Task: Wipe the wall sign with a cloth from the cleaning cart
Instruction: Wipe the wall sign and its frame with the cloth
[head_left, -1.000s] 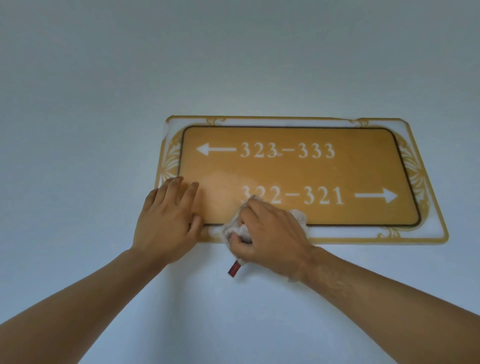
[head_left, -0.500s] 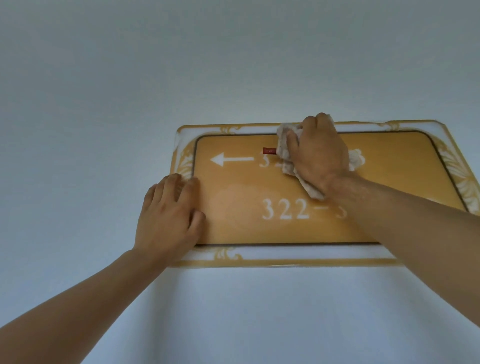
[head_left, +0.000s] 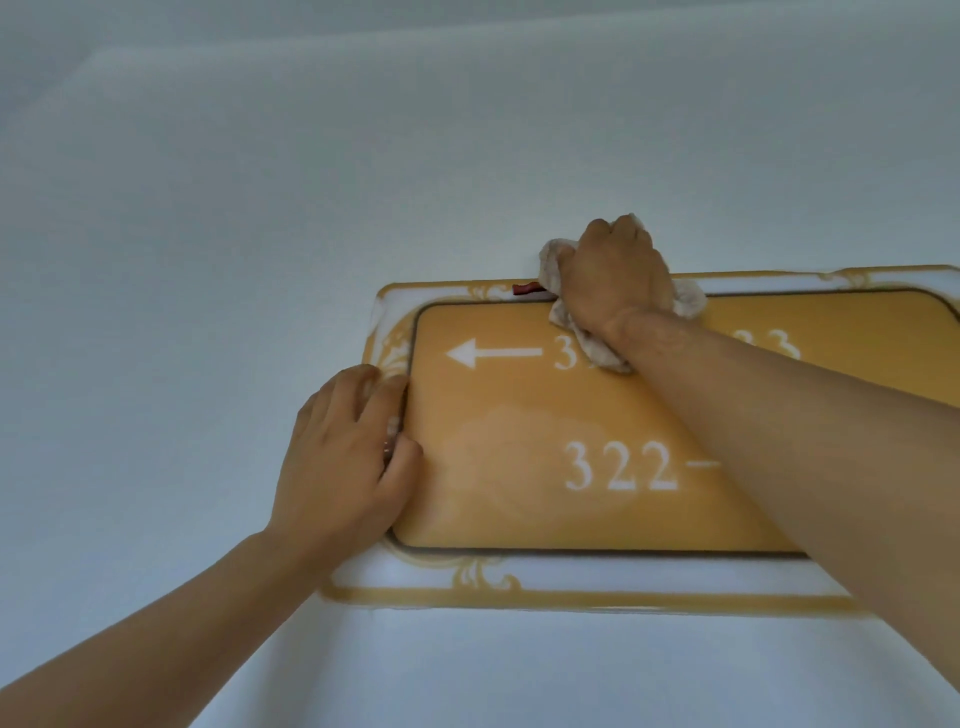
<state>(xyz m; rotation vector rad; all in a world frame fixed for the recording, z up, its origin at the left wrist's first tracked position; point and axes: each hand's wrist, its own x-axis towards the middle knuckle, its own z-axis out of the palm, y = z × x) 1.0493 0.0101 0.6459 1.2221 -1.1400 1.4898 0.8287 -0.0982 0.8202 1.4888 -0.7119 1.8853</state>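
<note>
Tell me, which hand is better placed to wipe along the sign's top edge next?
The right hand, probably. It grips the cloth and sits at the top edge of the sign. The left hand holds no cloth and lies flat on the sign's left edge.

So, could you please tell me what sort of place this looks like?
Probably a corridor in a hotel or similar building with numbered rooms. The gold sign on the plain wall has an arrow and room number 322.

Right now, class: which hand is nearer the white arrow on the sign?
Left. The left hand rests just lower-left of the arrow; the right hand is farther, upper-right.
</note>
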